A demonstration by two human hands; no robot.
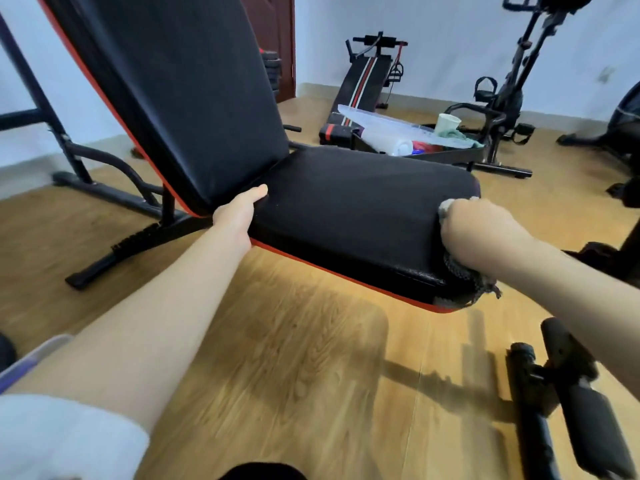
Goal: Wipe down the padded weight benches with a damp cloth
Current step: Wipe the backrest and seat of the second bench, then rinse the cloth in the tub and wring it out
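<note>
A black padded weight bench with red trim fills the middle of the view, its seat pad [353,209] level and its backrest [180,91] tilted up to the left. My left hand [239,213] grips the near left edge of the seat, thumb lying on top. My right hand [485,233] holds a grey cloth [464,285] bunched against the seat's right front corner. The cloth hangs down over the pad's edge below my hand.
Black foam leg rollers [568,386] stand on the wood floor at lower right. Behind the bench lie a sit-up board [363,88], a clear plastic bin [391,129] with a cup and rags, and an exercise bike [502,98]. The bench's frame legs [104,188] spread left.
</note>
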